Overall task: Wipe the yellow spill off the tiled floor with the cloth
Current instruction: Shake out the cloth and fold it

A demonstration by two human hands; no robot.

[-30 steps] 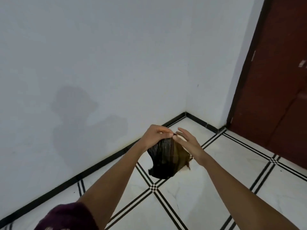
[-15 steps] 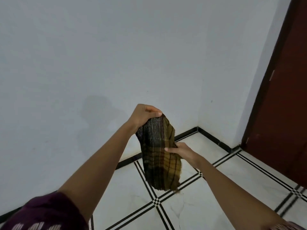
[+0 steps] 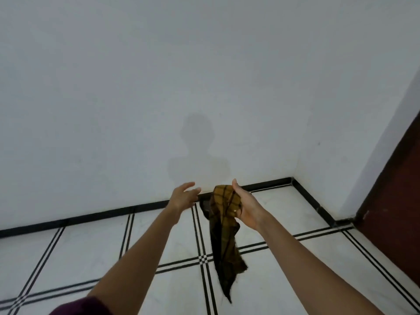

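A dark brown and yellow checked cloth hangs in the air in front of me, its long tail dangling toward the white tiled floor. My right hand grips the cloth's bunched top. My left hand floats just left of the cloth with fingers spread and relaxed, holding nothing. No yellow spill shows on the visible tiles.
A white wall with a black skirting strip runs across ahead. The room corner sits at the right, beside a dark red door. Black double lines cross the floor tiles.
My left hand has let go of the cloth's top and opened. My right hand moved up and took hold of the top. The view swung left and both hands dropped lower.
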